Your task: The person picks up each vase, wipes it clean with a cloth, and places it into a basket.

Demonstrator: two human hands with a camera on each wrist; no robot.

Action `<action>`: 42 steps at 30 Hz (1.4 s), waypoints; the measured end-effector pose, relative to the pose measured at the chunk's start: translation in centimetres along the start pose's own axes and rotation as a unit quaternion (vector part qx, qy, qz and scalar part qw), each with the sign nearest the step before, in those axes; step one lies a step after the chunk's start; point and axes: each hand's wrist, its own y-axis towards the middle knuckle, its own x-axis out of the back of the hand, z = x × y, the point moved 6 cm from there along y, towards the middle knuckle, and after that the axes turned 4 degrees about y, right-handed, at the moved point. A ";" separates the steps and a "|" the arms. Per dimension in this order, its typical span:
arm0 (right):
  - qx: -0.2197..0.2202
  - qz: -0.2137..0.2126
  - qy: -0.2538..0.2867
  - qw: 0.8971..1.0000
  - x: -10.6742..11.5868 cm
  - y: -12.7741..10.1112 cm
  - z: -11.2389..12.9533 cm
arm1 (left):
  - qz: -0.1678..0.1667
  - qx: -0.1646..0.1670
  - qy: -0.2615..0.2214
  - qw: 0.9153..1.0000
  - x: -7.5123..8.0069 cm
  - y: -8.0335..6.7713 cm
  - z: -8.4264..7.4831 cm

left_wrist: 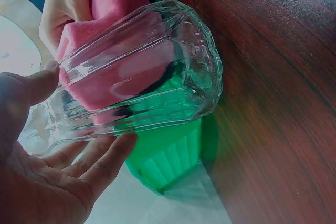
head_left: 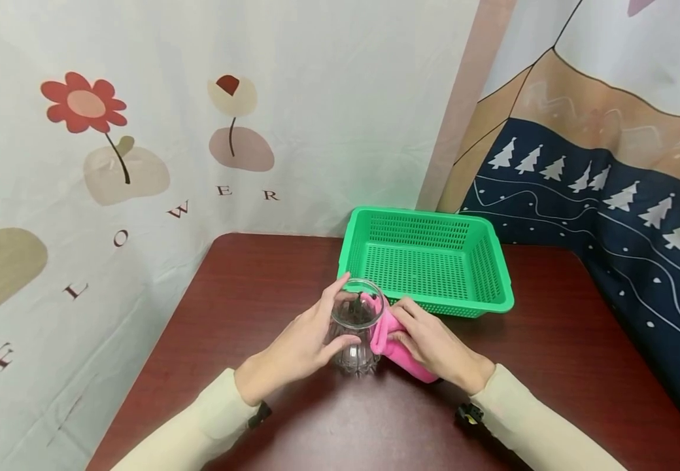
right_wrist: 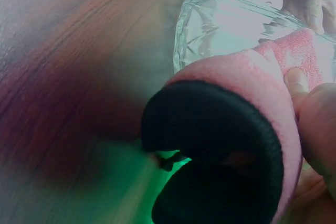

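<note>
Wiping step in hand, by the look of it: left hand (head_left: 305, 343) wrapped round a ribbed glass (head_left: 356, 337) mid-table, right hand (head_left: 434, 343) at its 3 o'clock pinching a pink cloth (head_left: 395, 350) over the rim. Green basket (head_left: 428, 261) waiting at 1 o'clock. Next, probably: steady grip, cloth worked round the wall.

A glass (head_left: 356, 330) stood on the counter (head_left: 246, 288), near its middle and close to the person. The left hand (head_left: 305, 343) lay against the glass's left side, and the right hand (head_left: 431, 343) was on its right, pressing a cloth (head_left: 395, 350) against the rim, with part of the cloth tucked inside. A basket (head_left: 428, 261) sat on the counter just behind the glass and a little to the right, near the counter's far edge. Hanging cloths (head_left: 140, 163) rose behind the counter and along both its sides.
</note>
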 end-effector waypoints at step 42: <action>-0.084 0.137 -0.128 0.979 -2.8 -1.3 -0.7 | 0.003 0.007 -0.002 1.000 0.0 -0.1 0.1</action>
